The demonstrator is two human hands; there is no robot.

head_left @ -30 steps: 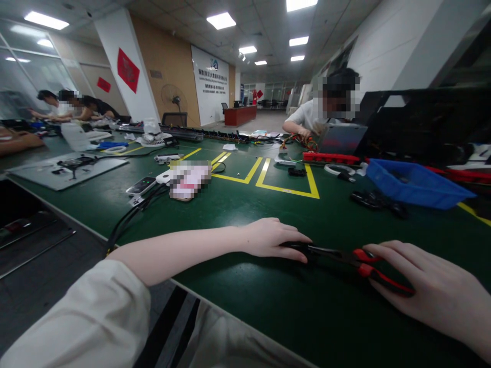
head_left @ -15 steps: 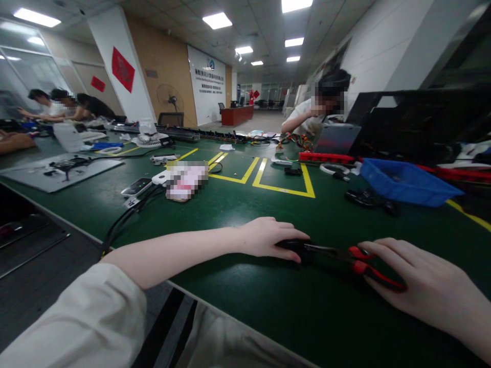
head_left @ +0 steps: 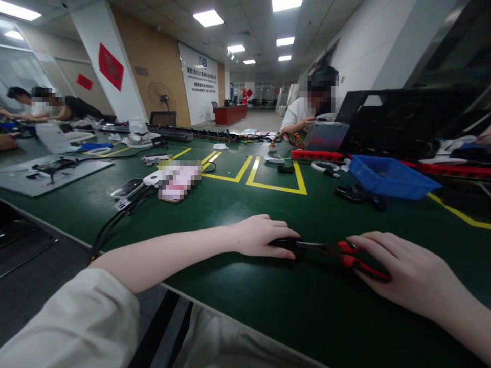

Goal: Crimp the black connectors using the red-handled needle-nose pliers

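My left hand (head_left: 266, 236) is closed on a small black part (head_left: 287, 246), gripping it between thumb and fingers just above the green table. What kind of part it is I cannot make out. In my right hand (head_left: 406, 266) are pliers (head_left: 350, 254) with red and black handles, the handles somewhat apart. Their long metal jaws point left and reach the black part at my left fingertips. Whether the jaws are clamped on it I cannot tell.
Ahead lie a pink phone (head_left: 179, 181), a white device with a screen (head_left: 127, 188) and black cables. To the right are a blue tray (head_left: 393, 176) and several black pieces (head_left: 358, 196). A person (head_left: 307, 110) sits across the green table (head_left: 215, 204), beside a metal box (head_left: 326, 137).
The view has turned slightly, so everything sits further left. Both my hands keep their hold on the black part and the pliers. The person across has lowered a hand from the face.
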